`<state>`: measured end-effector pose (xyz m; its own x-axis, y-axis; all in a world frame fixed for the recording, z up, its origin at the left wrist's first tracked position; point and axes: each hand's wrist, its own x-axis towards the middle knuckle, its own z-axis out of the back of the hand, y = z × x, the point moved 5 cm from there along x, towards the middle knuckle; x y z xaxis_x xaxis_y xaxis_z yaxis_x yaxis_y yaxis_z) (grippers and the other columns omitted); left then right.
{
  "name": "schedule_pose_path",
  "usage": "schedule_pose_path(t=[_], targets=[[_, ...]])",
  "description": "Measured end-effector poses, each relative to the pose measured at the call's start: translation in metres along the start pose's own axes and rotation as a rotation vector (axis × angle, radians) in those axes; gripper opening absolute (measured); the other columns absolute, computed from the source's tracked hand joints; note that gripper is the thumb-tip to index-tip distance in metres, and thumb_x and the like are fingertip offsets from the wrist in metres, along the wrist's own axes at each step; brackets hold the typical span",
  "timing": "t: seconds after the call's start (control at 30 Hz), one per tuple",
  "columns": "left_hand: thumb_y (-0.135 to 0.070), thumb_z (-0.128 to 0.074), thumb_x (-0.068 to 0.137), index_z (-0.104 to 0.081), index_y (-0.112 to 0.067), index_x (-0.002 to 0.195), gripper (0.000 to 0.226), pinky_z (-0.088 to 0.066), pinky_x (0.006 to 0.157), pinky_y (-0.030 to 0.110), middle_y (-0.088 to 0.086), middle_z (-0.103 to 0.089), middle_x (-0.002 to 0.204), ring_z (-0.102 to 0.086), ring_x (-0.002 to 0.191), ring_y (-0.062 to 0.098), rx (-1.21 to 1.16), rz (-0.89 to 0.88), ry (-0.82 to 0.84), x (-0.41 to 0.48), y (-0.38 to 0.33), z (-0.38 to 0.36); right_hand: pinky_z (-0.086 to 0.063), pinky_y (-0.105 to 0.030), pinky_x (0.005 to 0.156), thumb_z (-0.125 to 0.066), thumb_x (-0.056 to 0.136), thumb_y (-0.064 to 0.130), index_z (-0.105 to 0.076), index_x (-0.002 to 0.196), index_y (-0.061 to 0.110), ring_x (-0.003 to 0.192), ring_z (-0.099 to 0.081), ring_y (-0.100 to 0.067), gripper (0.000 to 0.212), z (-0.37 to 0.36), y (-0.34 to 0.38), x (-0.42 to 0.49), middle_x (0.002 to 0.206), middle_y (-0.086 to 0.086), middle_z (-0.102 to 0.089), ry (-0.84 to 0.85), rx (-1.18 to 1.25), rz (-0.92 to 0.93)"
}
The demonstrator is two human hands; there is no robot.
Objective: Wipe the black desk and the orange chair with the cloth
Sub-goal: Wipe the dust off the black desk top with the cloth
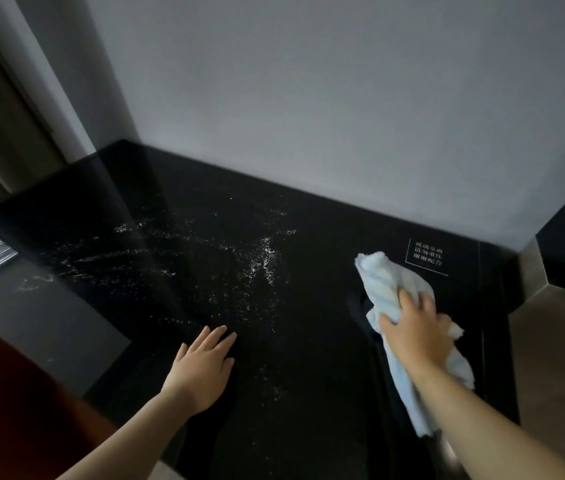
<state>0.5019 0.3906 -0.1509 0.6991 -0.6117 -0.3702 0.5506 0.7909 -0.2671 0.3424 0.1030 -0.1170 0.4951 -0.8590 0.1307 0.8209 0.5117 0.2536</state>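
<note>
Nearest the viewer at lower left, the orange upholstered chair stands beside the glossy black counter, with neither hand on it. Left hand lies palm down on the counter near its front edge, fingers straight and close together, holding nothing. Right hand grips the pale blue crumpled cloth at the counter's right end, fingers curled into the bunched fabric and pressing it to the surface just beside a white printed notice. White specks and smears cover the middle and left of the counter, well apart from the cloth. Assessment: counter wiping is in hand and incomplete; the chair is not yet done. Next move calls for a pressed sweep leftward through the specks, with the left hand lifted clear of the path.
</note>
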Motion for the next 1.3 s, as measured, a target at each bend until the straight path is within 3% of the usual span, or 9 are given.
schedule_pose_path(t=[0.1,0.23,0.3,0.4,0.6,0.8,0.9,1.1,1.3], targets=[[-0.035,-0.025,0.102,-0.009,-0.03,0.15,0.051,0.001,0.117,0.04,-0.011,0.002,0.158,0.012,0.145,0.015,0.003,-0.024,-0.025,-0.008,0.004,-0.007,-0.043,-0.04,0.081,-0.054,0.082,0.053,-0.039,0.134,0.039,0.11,-0.045,-0.037,0.056,-0.013,0.016,-0.033,0.136,0.0,-0.036,0.058,-0.142,0.045],[-0.034,-0.025,0.102,-0.012,-0.031,0.15,0.049,0.001,0.117,0.038,-0.012,-0.002,0.158,0.01,0.145,0.013,-0.001,-0.074,-0.067,-0.012,0.01,-0.008,-0.046,-0.035,0.053,-0.079,0.05,0.038,-0.067,0.1,0.03,0.076,-0.058,-0.034,0.053,-0.021,0.094,-0.109,0.107,-0.003,-0.063,0.044,0.101,0.356],[-0.033,-0.025,0.102,-0.013,-0.032,0.149,0.049,0.001,0.117,0.037,-0.012,-0.002,0.158,0.009,0.145,0.013,0.017,-0.109,-0.056,-0.015,0.014,-0.008,-0.047,-0.035,0.065,-0.073,0.061,0.036,-0.063,0.108,0.03,0.089,-0.058,-0.032,0.048,-0.021,0.116,-0.129,0.114,0.002,-0.06,0.126,0.256,0.415],[-0.034,-0.025,0.102,-0.012,-0.033,0.149,0.049,0.002,0.117,0.037,-0.012,0.0,0.158,0.01,0.145,0.013,0.052,-0.164,0.006,-0.021,0.025,-0.008,-0.045,-0.042,0.08,-0.075,0.067,0.02,-0.064,0.114,0.016,0.096,-0.057,-0.04,0.049,-0.002,0.085,-0.117,0.116,-0.012,-0.06,0.007,0.374,0.254],[-0.035,-0.026,0.102,-0.007,-0.031,0.15,0.052,0.003,0.117,0.039,-0.008,0.004,0.158,0.013,0.145,0.017,0.104,-0.269,0.031,-0.03,0.037,-0.011,-0.044,-0.052,0.076,-0.073,0.077,0.023,-0.061,0.119,0.007,0.086,-0.055,-0.052,0.046,0.023,-0.033,-0.135,0.118,-0.028,-0.055,-0.171,-0.059,-0.215],[-0.032,-0.025,0.102,-0.007,-0.029,0.15,0.051,0.003,0.117,0.035,-0.009,0.002,0.158,0.012,0.145,0.016,0.122,-0.347,0.017,-0.039,0.046,-0.016,-0.048,-0.039,0.046,-0.09,0.038,0.026,-0.072,0.094,0.018,0.065,-0.058,-0.04,0.06,0.001,0.1,-0.218,0.098,-0.015,-0.067,-0.147,0.069,-0.025],[-0.032,-0.027,0.102,-0.013,-0.028,0.15,0.049,0.001,0.117,0.032,-0.009,-0.003,0.158,0.007,0.145,0.014,0.085,-0.382,0.038,-0.041,0.053,-0.013,-0.05,-0.038,0.046,-0.088,0.043,0.029,-0.071,0.097,0.021,0.07,-0.061,-0.035,0.058,0.001,0.129,-0.236,0.101,-0.009,-0.067,-0.138,0.145,0.08],[-0.034,-0.032,0.101,-0.013,-0.03,0.149,0.052,0.001,0.116,0.033,-0.009,-0.002,0.158,0.009,0.145,0.014,0.061,-0.426,0.101,-0.047,0.072,-0.011,-0.043,-0.049,0.076,-0.067,0.079,0.04,-0.048,0.133,0.021,0.108,-0.044,-0.043,0.061,0.025,0.002,-0.246,0.139,-0.016,-0.039,-0.227,-0.016,-0.552],[-0.029,-0.031,0.101,-0.011,-0.029,0.149,0.052,0.003,0.116,0.033,-0.008,-0.002,0.158,0.01,0.145,0.015,0.034,-0.435,0.069,-0.05,0.078,-0.016,-0.05,-0.043,0.055,-0.087,0.039,0.028,-0.07,0.106,0.018,0.078,-0.061,-0.042,0.069,-0.007,0.13,-0.263,0.112,-0.02,-0.064,-0.12,0.028,-0.175]])
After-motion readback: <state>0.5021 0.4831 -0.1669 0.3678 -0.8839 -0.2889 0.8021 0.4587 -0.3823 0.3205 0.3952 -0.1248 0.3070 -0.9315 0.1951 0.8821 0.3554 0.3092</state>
